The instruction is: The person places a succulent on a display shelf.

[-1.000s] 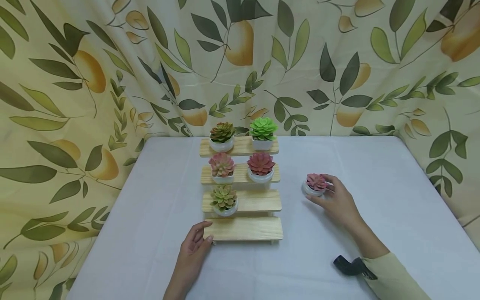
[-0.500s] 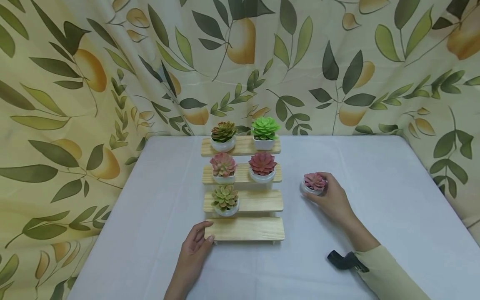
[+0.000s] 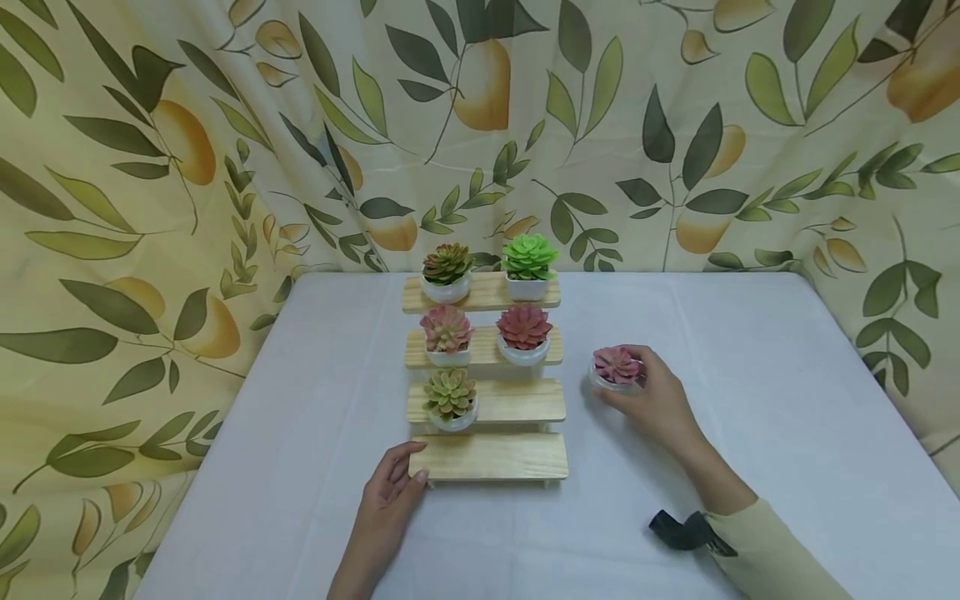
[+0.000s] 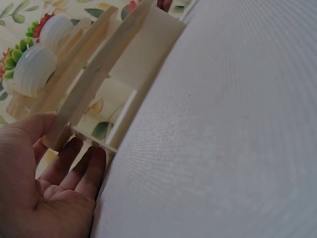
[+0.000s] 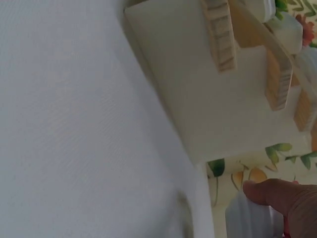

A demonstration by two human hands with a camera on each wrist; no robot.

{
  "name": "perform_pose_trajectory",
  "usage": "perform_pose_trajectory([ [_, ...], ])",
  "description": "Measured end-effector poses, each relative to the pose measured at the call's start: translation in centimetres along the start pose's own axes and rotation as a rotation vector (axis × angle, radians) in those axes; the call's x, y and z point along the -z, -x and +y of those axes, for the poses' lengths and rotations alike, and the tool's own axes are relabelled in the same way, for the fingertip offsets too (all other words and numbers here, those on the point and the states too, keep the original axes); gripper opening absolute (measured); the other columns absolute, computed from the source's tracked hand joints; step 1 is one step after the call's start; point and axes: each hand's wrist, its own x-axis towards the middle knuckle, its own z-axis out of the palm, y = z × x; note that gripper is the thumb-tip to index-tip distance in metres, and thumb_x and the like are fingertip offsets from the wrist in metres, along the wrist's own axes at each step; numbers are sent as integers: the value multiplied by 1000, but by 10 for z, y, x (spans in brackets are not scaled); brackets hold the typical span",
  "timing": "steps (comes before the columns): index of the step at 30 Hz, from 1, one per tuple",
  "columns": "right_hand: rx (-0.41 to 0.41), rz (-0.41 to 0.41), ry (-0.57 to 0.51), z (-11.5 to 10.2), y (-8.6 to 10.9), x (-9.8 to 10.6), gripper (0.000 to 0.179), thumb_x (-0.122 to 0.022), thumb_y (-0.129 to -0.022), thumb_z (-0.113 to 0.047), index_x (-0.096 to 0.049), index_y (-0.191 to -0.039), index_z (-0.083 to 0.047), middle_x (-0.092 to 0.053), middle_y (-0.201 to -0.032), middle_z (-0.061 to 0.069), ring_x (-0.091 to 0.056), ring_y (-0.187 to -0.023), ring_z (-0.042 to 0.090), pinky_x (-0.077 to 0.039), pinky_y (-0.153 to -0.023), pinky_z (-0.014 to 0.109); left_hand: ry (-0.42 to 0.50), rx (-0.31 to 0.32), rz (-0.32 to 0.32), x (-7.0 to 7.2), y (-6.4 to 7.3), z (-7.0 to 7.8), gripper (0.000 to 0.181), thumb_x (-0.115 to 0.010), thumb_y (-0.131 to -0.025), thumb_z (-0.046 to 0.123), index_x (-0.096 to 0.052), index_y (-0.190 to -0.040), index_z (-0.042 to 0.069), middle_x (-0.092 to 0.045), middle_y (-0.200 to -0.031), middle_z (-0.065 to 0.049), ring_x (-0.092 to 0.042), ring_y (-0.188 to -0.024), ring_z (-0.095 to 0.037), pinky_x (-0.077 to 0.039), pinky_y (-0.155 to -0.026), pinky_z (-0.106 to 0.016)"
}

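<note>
My right hand (image 3: 663, 408) holds a small potted pink succulent (image 3: 617, 365) by its round white pot, right of a stepped wooden plant stand (image 3: 491, 457). In the right wrist view the thumb lies against the white pot (image 5: 250, 218); the other fingers are mostly hidden. My left hand (image 3: 384, 510) grips the left end of the stand's lowest plank. The left wrist view shows its thumb at the plank and the fingers (image 4: 74, 166) curled below. A pale green succulent (image 3: 451, 393) stands at the left of the second plank from the front.
Higher on the stand sit a light pink succulent (image 3: 446, 329), a dark red one (image 3: 524, 327), a brownish-green one (image 3: 447, 265) and a bright green one (image 3: 528, 257). A white cloth (image 3: 300, 433) covers the table. Behind hangs a fruit-patterned curtain (image 3: 585, 183).
My right hand has carried the pink succulent a little left, closer to the stand. The left hand keeps its hold on the lowest plank's left end.
</note>
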Motion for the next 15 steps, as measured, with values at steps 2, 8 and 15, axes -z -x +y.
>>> perform_pose_trajectory([
  [2, 23, 8, -6, -7, 3, 1, 73, -88, -85, -17, -46, -142, 1, -57, -134, 23, -53, -127, 44, -43, -108, 65, -3, -3, -1, 0, 0, 0, 39, -70, -101, 26, -59, -138, 18, -39, -161, -13, -28, -150, -28, -33, -116, -36],
  [8, 93, 40, 9, -27, 15, 6, 70, -89, -83, -13, -49, -139, 1, -59, -131, 21, -57, -122, 42, -46, -105, 64, 8, -13, -13, 0, 0, 1, 39, -69, -102, 25, -58, -139, 18, -39, -161, -13, -27, -151, -28, -32, -116, -36],
  [15, 182, 42, 12, -51, 29, 8, 70, -90, -81, -13, -52, -138, 1, -61, -131, 18, -58, -121, 38, -49, -103, 61, 19, -16, -7, -1, 0, 0, 39, -70, -101, 24, -59, -138, 17, -40, -160, -13, -28, -150, -27, -36, -114, -33],
])
